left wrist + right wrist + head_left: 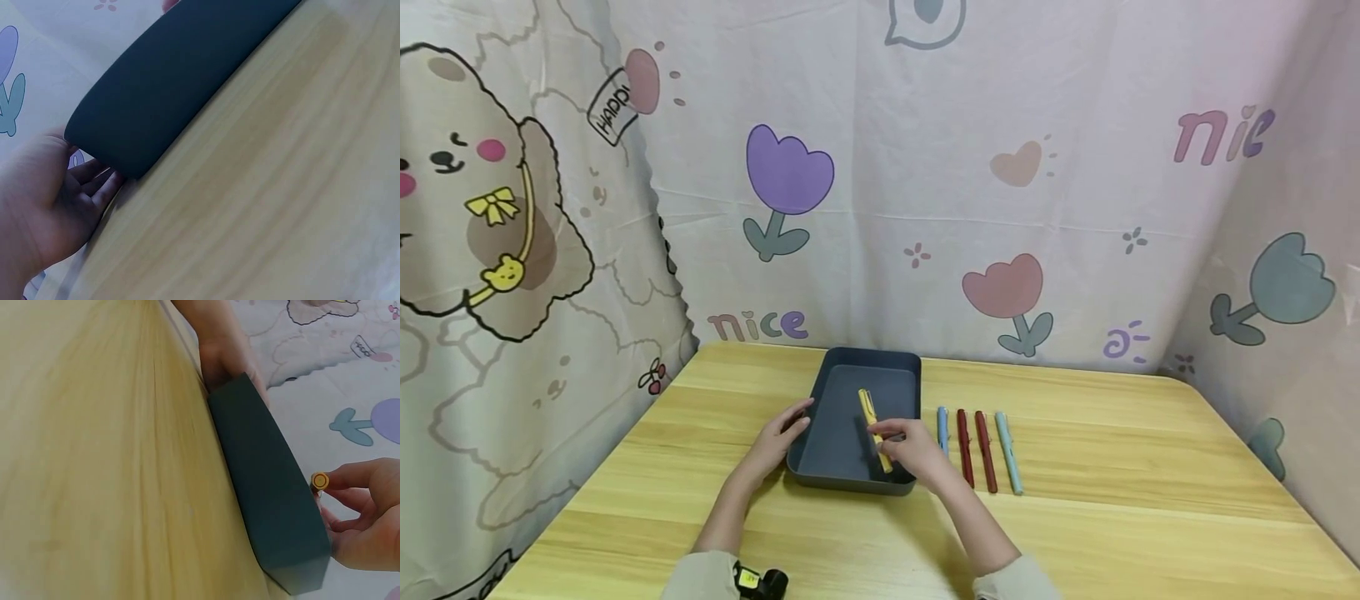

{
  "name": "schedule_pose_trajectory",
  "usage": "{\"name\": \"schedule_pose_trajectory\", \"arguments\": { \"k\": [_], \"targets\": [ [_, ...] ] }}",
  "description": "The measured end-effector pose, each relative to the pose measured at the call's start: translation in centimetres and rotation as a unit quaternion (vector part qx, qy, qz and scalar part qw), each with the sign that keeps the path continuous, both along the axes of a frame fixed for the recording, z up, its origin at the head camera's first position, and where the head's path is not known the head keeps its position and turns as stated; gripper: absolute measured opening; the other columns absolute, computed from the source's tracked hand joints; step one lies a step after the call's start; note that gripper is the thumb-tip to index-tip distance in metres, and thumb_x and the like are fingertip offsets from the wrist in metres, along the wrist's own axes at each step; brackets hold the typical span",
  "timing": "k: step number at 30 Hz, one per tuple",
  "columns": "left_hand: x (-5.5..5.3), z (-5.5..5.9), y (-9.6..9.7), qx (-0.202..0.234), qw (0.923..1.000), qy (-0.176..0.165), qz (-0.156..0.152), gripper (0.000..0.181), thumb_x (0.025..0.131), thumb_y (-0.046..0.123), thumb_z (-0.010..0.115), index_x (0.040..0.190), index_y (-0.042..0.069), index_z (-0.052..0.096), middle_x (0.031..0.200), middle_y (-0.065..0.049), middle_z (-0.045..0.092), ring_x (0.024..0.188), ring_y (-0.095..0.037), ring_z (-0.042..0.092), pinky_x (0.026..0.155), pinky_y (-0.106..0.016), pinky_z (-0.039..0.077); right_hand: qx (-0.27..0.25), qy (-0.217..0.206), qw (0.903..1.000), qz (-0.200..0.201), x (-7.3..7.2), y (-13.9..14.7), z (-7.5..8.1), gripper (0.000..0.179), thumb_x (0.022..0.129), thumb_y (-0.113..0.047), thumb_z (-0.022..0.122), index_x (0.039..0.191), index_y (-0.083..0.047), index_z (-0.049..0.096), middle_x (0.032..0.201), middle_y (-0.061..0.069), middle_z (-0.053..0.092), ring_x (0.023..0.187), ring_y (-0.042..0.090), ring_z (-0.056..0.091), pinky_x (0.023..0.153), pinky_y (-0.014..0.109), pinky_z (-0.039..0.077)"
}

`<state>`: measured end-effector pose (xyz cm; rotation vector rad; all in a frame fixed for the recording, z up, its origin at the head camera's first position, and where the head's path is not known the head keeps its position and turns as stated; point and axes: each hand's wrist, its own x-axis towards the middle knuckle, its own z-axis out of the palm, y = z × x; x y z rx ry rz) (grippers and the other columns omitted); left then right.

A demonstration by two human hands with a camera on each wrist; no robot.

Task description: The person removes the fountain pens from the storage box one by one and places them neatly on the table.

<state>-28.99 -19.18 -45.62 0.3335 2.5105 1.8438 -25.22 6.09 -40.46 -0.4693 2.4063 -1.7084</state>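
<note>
My right hand (917,454) pinches a yellow pen (867,406) over the dark grey rectangular tray (827,482), the pen tilted above its right half. In the right wrist view, the round end of the yellow pen (320,481) shows beside the fingertips, above the tray's rim. On the tray's left side, my left hand (767,448) rests against the wall with its fingers extended. The left wrist view has the left hand (53,200) touching the outside of the tray (169,81) near one corner, some fingertips hidden by it.
Right of the tray lie a blue pen (943,429), two dark red pens (964,446) and a light teal pen (1009,454), roughly parallel. They lie on a wooden table (1112,500). A printed curtain (880,167) hangs behind and around the table.
</note>
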Motion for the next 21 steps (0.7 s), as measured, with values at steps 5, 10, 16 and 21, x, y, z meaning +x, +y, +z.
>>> {"name": "schedule_pose_trajectory", "arguments": {
  "k": [5,10,16,21],
  "targets": [
    [0.0,0.0,0.0,-0.002,1.0,-0.006,-0.001,0.046,0.097,0.025,0.049,0.14,0.01,0.041,0.144,-0.019,0.03,0.131,-0.034,0.025,0.103,-0.049,0.024,-0.005,0.007,1.0,-0.004,0.6,1.1,0.6,0.029,0.088,0.003,0.054,0.116,0.005,0.061,0.106,0.021,0.061,0.078,0.017,0.059,0.06,0.029,0.045],
    [-0.1,-0.1,-0.1,-0.002,1.0,-0.004,-0.001,0.046,0.096,0.025,0.049,0.139,0.01,0.041,0.143,-0.018,0.031,0.131,-0.034,0.026,0.103,-0.049,0.024,-0.004,0.015,0.9998,-0.008,0.9,2.2,0.8,0.028,0.088,0.002,0.054,0.115,0.006,0.06,0.104,0.021,0.062,0.076,0.017,0.057,0.059,0.03,0.045],
    [-0.1,-0.1,-0.2,-0.005,1.0,0.001,-0.003,0.046,0.097,0.025,0.049,0.139,0.009,0.041,0.143,-0.019,0.032,0.131,-0.034,0.026,0.104,-0.048,0.023,0.017,0.022,0.9992,-0.028,1.1,3.5,0.8,0.028,0.087,0.0,0.056,0.115,0.002,0.062,0.107,0.018,0.06,0.078,0.018,0.057,0.066,0.041,0.049],
    [-0.2,-0.1,-0.2,-0.01,0.9999,0.01,-0.004,0.047,0.097,0.026,0.049,0.138,0.006,0.041,0.142,-0.02,0.032,0.13,-0.035,0.026,0.104,-0.049,0.022,0.02,0.026,0.9986,-0.041,1.3,4.6,0.7,0.029,0.086,0.001,0.055,0.115,0.003,0.062,0.108,0.018,0.06,0.084,0.02,0.059,0.065,0.034,0.049]
  ]
}}
